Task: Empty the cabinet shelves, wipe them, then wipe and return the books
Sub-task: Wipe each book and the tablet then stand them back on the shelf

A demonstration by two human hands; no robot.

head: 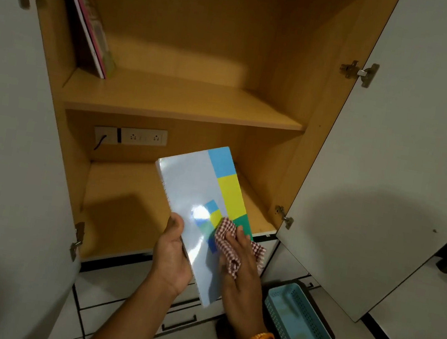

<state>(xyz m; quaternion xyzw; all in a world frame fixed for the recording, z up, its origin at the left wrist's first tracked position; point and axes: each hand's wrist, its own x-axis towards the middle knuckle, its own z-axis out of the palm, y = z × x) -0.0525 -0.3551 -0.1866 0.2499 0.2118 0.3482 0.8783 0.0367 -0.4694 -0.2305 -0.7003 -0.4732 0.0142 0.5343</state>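
My left hand (172,252) grips the lower left edge of a spiral notebook (196,188) with a glossy pale cover and blue, yellow and green blocks. I hold it tilted in front of the lower shelf (120,205) of the open wooden cabinet. My right hand (239,262) presses a red-and-white checked cloth (227,239) onto the cover near its lower right corner. On the upper shelf (186,102), two thin books (89,22), one pink, lean against the left wall.
Both white cabinet doors (386,166) stand open at either side. A socket strip (131,135) sits on the back wall under the upper shelf. A light blue plastic basket (299,323) rests on a stool at lower right. White drawers (114,298) lie below the cabinet.
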